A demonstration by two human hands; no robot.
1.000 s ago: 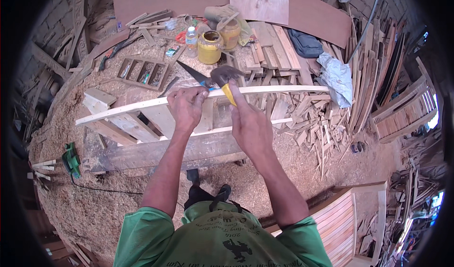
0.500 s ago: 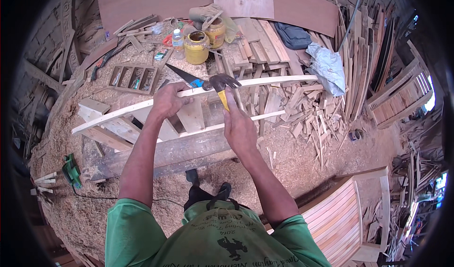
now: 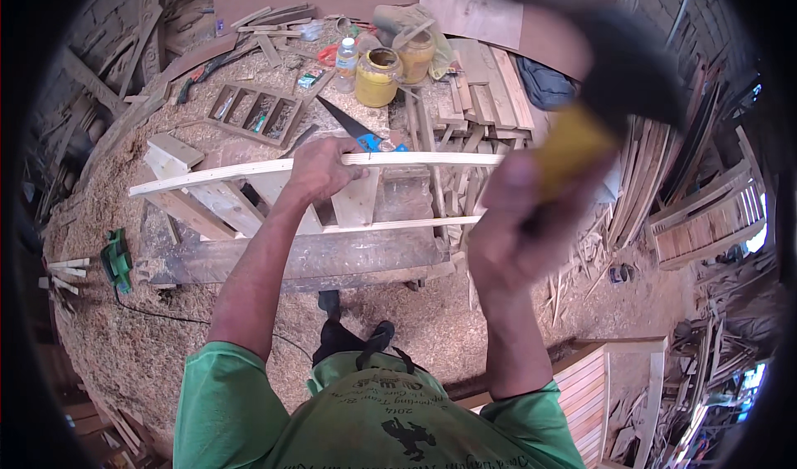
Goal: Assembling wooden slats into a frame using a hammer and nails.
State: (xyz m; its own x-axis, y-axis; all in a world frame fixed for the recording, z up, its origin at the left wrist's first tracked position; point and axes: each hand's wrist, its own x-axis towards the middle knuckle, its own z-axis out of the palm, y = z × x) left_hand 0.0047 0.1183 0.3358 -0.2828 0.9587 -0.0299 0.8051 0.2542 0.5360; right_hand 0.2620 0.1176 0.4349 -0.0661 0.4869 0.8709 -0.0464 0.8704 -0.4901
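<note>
My left hand (image 3: pixel 322 170) is closed over the top edge of a long pale wooden rail (image 3: pixel 224 173), fingers curled round it. The rail belongs to a ladder-like wooden frame standing on the workbench (image 3: pixel 282 263), with slanted crosspieces (image 3: pixel 357 203) between it and a lower rail. In my right hand (image 3: pixel 515 241) is a claw hammer (image 3: pixel 577 145), raised high to the right and close to the camera. Its dark head and yellow handle are smeared by motion. A handsaw (image 3: pixel 347 122) with a blue handle lies just beyond the rail. Whether my left fingers also pinch a nail I cannot tell.
Behind the frame stand yellow tubs (image 3: pixel 376 83), a clear bottle (image 3: pixel 346 61) and a divided wooden tray (image 3: pixel 256 114). Stacked boards and offcuts fill the right. A green corded power tool (image 3: pixel 117 260) rests on shavings at left. A slatted panel (image 3: pixel 581 398) lies lower right.
My right hand has swung the hammer up and right, away from the rail. My left hand keeps its hold on the rail. The whole view has shifted slightly.
</note>
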